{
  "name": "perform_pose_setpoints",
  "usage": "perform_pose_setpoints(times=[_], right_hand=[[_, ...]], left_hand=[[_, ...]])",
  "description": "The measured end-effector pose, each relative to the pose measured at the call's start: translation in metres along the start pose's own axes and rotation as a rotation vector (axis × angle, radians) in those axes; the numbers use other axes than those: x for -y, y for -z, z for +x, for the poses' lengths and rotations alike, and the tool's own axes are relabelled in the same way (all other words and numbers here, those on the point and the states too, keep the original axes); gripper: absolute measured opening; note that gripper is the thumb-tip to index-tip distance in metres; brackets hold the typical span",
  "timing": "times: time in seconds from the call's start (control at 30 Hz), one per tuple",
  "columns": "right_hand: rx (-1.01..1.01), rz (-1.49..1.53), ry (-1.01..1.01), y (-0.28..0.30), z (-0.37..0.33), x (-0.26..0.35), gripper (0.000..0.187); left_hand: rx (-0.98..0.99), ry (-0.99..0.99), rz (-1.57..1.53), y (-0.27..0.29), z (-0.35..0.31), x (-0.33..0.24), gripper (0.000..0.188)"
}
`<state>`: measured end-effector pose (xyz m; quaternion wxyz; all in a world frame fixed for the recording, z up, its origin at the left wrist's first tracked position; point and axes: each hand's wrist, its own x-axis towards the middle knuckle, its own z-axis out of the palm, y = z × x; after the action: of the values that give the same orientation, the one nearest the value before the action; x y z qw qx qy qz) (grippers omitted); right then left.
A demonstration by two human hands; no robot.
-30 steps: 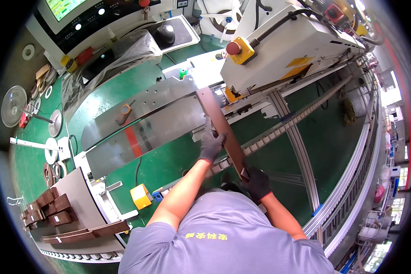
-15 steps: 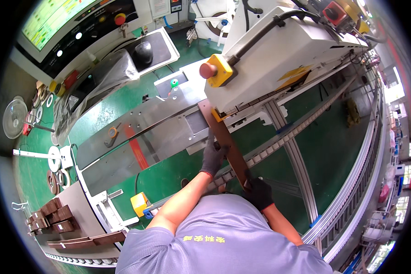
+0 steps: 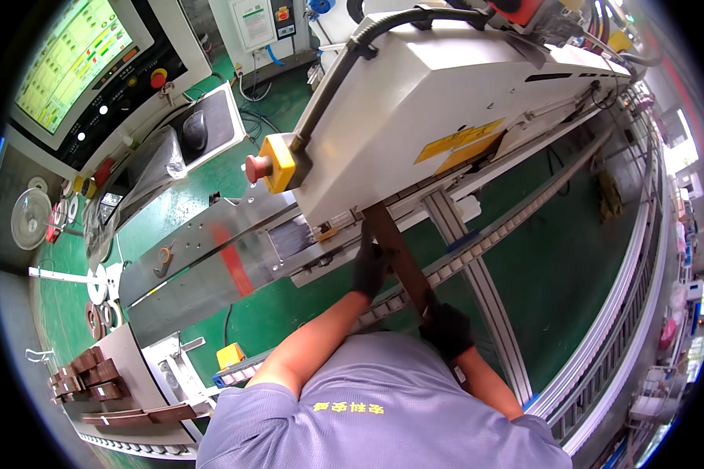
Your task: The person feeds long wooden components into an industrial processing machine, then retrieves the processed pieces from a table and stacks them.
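A long, flat brown board (image 3: 404, 260) slants away from me, its far end under the lower edge of the white machine cover (image 3: 399, 117). My left hand (image 3: 370, 267), in a dark glove, is closed on the board's left side partway along, with one finger stretched along its edge. At the near end my right hand (image 3: 447, 330), gloved as well, is closed round the board close to my body. The far tip of the board is hidden by the cover.
Left of the board runs a grey metal bed (image 3: 188, 266) with a red stripe. A yellow box with a red stop button (image 3: 260, 168) juts from the cover. Several brown pieces (image 3: 94, 371) lie on a panel at lower left. An aluminium rail (image 3: 493, 242) passes below the board.
The view and my body have shifted right along the machine. The board's far end, earlier visible over the metal bed, is now under the cover. Both hands keep hold of it.
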<state>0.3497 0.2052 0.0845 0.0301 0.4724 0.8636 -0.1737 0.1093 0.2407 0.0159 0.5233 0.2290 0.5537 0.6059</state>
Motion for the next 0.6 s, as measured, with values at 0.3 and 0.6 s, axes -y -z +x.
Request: perform_pose_setpoints(times=[0.3,0.6], right_hand=[[0.042,-0.135,0.103,0.015,0.041,-0.099,0.080],[-0.058,-0.027,-0.051,0.022,0.035,-0.195,0.066]], left_hand=[[0.055,-0.002,0.212,-0.079,0.071,0.022,0.098],[-0.140,-0.532,0.580,0.044,-0.015,-0.087,0.041]])
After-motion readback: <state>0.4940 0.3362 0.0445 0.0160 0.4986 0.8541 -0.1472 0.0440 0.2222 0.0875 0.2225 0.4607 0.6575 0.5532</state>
